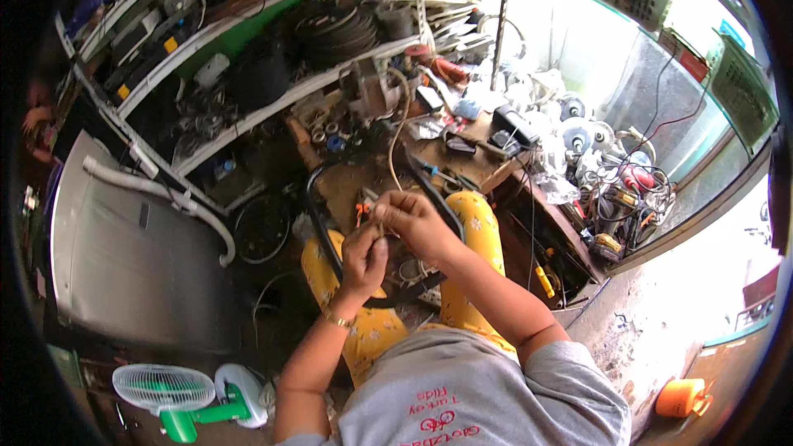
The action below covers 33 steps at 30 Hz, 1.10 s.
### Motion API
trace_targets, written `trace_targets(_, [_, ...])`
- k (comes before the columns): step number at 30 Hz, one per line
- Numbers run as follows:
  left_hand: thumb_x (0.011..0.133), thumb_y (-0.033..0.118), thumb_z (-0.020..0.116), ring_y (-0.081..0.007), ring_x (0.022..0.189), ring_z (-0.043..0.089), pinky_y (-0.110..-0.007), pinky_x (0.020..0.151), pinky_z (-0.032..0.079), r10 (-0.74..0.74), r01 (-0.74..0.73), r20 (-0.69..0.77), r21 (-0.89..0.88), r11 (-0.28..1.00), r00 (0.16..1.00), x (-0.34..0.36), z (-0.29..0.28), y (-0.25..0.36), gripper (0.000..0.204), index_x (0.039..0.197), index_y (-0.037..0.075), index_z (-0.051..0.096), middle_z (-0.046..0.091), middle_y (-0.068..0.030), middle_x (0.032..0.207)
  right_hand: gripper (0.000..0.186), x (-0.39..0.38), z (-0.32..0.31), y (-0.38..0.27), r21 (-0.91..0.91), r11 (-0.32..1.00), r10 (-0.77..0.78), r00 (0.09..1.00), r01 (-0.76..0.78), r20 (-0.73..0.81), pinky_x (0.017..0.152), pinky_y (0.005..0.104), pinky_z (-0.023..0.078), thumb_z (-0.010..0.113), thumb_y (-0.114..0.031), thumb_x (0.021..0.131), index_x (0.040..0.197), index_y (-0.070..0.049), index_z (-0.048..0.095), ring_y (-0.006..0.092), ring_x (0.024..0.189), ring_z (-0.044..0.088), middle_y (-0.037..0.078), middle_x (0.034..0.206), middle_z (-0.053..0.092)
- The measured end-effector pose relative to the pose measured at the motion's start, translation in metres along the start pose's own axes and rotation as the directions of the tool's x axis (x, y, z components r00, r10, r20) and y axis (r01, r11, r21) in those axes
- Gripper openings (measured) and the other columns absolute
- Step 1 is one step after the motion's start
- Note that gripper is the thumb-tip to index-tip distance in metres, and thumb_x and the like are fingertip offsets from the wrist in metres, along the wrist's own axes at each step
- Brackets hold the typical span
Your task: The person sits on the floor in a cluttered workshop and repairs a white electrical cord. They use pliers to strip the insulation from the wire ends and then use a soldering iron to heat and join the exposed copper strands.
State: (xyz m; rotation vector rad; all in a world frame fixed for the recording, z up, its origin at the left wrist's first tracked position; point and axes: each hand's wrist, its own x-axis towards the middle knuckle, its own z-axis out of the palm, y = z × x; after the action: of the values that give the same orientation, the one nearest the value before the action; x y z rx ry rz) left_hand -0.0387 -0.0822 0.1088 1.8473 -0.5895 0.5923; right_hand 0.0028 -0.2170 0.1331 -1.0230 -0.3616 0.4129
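Note:
My left hand [361,261] and my right hand [417,221] meet over my lap, both with fingers closed in a pinch. At their fingertips is a small part with orange bits [362,211], too small to make out in kind. A pale cable [393,149] comes down from the bench to the fingers of my right hand; whether that hand grips it I cannot tell. Around and below my hands, a black rounded frame [319,227] rests by my knees. A metal band circles my left wrist.
Ahead stands a cluttered wooden workbench [363,169] with tools, including a blue-handled screwdriver [438,172]. Metal shelves [273,107] hold coils and parts on the left. A green and white fan [165,388] lies lower left. Motor parts [578,136] and wires crowd the right.

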Motion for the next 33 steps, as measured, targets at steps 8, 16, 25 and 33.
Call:
trace_targets(8, [0.099,0.025,0.042,-0.0064,0.062,0.045,-0.022,0.058,0.040,-0.293,0.247,-0.054,-0.406,0.880,0.955,-0.016,-0.001,0.004,0.025,0.085,0.006,0.052,0.053,-0.0042,0.085,0.017,0.050,-0.162,-0.008,-0.925,0.379,-0.433,0.876,-0.039,-0.214,0.070,0.0376,0.050,0.061,-0.014,0.086,0.095,-0.001,0.061,0.0279,0.080,0.065,0.014,0.085,0.066])
trace_targets(16, [0.097,0.023,0.042,-0.0182,0.108,0.056,-0.032,0.072,0.057,-0.382,0.234,-0.108,-0.629,0.741,0.918,-0.004,-0.005,0.016,0.021,0.091,0.006,0.053,0.057,-0.0093,0.110,0.043,0.076,-0.277,0.058,-0.893,-0.287,0.099,0.916,-0.347,-0.388,0.083,0.0463,0.049,0.055,-0.046,0.085,0.106,-0.009,0.065,0.0394,0.098,0.060,0.017,0.119,0.054])
trace_targets(25, [0.097,0.024,0.043,-0.0147,0.103,0.056,-0.029,0.071,0.059,-0.211,0.114,-0.181,-0.437,0.892,0.961,0.005,-0.011,0.027,0.031,0.080,0.000,0.051,0.046,-0.0102,0.119,0.030,0.035,-0.307,0.062,-0.934,0.245,-0.185,0.933,-0.260,-0.308,0.085,0.0430,0.043,0.049,-0.031,0.093,0.101,-0.003,0.055,0.0390,0.104,0.051,0.020,0.108,0.051])
trace_targets(33, [0.098,0.023,0.043,-0.0181,0.103,0.059,-0.032,0.075,0.060,-0.298,0.147,-0.182,-0.569,0.809,0.937,0.015,-0.005,0.029,0.028,0.081,0.001,0.050,0.051,-0.0113,0.116,0.025,0.030,-0.295,0.052,-0.768,0.632,-0.357,0.843,-0.098,-0.401,0.079,0.0382,0.043,0.049,-0.024,0.095,0.101,0.000,0.050,0.0295,0.092,0.057,0.016,0.101,0.056])
